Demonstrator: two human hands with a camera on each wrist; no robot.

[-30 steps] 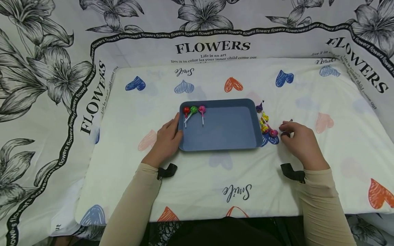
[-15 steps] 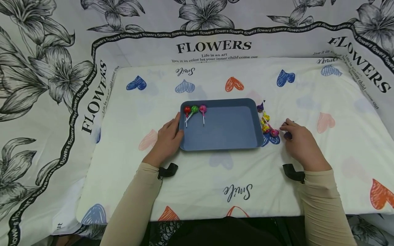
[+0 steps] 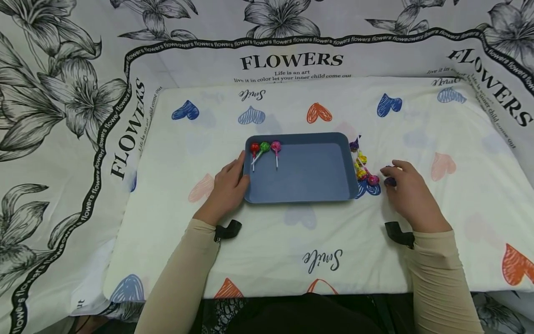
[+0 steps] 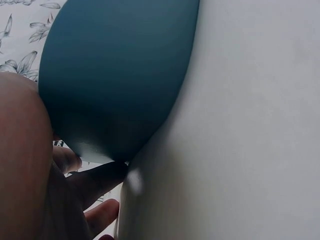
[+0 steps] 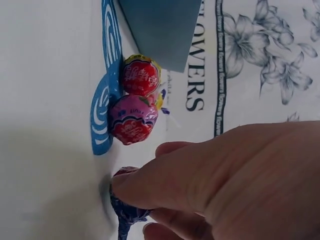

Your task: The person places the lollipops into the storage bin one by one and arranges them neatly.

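Pinching a dark lollipop — right grip; left grip against tray.

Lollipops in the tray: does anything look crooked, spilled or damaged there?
Only the green lollipop in the tray looks slightly askew: its stick slants toward the red lollipop, while the pink lollipop lies nearly straight up and down in the head view. I see no spill or damage.

the tray sits on the cloth. three lollipops lie in the tray's far left corner. my left hand is against its left side. more lollipops lie just right of it, and farther right is my right hand, with one lollipop in it.
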